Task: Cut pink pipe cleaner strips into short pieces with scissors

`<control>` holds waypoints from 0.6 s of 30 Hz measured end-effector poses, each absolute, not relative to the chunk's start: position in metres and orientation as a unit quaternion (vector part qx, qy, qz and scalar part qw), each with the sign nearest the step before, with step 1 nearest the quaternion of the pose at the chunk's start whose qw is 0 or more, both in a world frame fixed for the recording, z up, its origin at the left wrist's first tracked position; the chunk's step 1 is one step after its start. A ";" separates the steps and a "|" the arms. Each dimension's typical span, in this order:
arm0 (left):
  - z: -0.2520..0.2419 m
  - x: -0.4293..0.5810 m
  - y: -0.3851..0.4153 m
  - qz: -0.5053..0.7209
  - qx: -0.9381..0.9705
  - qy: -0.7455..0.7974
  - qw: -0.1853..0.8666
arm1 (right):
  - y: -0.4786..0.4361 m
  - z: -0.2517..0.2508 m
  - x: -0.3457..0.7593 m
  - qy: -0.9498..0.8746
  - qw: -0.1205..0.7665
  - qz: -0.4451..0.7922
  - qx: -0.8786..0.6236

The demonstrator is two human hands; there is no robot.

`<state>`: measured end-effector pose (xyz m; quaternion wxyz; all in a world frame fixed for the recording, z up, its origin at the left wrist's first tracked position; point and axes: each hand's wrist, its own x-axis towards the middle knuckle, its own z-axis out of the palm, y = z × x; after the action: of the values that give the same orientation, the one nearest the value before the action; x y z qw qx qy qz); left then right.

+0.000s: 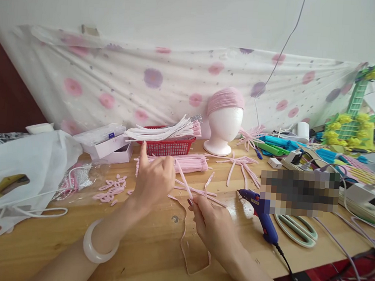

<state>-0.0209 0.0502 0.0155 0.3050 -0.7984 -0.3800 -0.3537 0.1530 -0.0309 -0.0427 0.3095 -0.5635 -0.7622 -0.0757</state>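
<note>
A pink pipe cleaner (pixel 184 179) stretches between my two hands above the table. My left hand (pixel 155 179) is closed on its upper end, with one finger sticking out toward the red basket; the exact pinch is partly hidden. My right hand (pixel 214 221) pinches the lower end between thumb and fingers. Behind my left hand lies a bundle of pink pipe cleaners (pixel 194 163). Loose pink stems (pixel 214 196) lie just beyond my right hand. A thin pink strip (pixel 183 238) curves across the table below. Small pink loops (pixel 110 189) are piled to the left.
The red basket (pixel 169 148) bears white and pink stems. Beside it, a white foam head (pixel 223 128) wears a pink covering. A blue glue gun (pixel 265 221), scissors (pixel 296 231) and power strips with cables (pixel 363 202) occupy the right. A white bag (pixel 54 157) lies left.
</note>
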 end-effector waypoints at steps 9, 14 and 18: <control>0.021 -0.034 0.061 -0.378 -0.811 -0.369 0.250 | -0.038 -0.038 0.157 -0.760 0.325 -0.024 -0.562; 0.016 -0.033 0.053 -0.390 -0.830 -0.344 0.203 | -0.041 -0.026 0.162 -0.745 0.373 0.123 -0.540; 0.017 -0.027 0.042 -0.420 -0.831 -0.298 0.213 | -0.038 -0.008 0.162 -0.729 0.418 0.230 -0.491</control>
<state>-0.0271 0.0419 0.0172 0.2128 -0.8306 -0.2976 -0.4199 0.1615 -0.0379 -0.0081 0.4181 -0.4908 -0.7290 0.2300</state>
